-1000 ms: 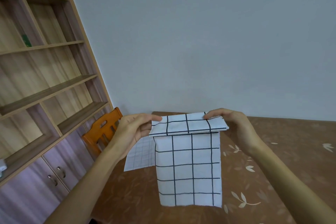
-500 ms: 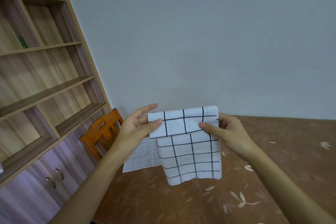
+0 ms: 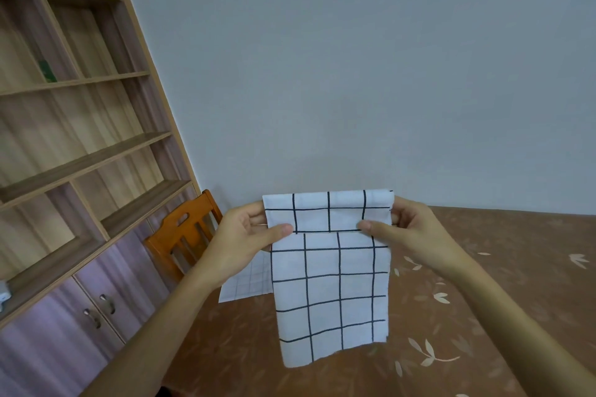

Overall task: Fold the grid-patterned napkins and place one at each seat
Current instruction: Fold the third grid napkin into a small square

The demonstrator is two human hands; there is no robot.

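Observation:
A white napkin with a bold black grid (image 3: pixel 332 287) hangs in the air above the table, its top edge folded over into a narrow band. My left hand (image 3: pixel 245 235) pinches the band's left end, thumb in front. My right hand (image 3: pixel 406 229) pinches the right end the same way. The long lower part dangles freely toward the tabletop. A second white napkin with a fine thin grid (image 3: pixel 246 284) lies flat on the table behind and to the left, partly hidden by my left wrist and the held napkin.
The table has a brown cloth with pale leaf prints (image 3: pixel 483 316). An orange wooden chair (image 3: pixel 183 235) stands at its far left corner. A wooden shelf unit with lower cabinet doors (image 3: pixel 80 171) lines the left wall. A plain grey wall is behind.
The napkin's hanging part, bunched up half a second ago, has dropped down to full length again. Both hands keep their grip on the folded band and have risen slightly.

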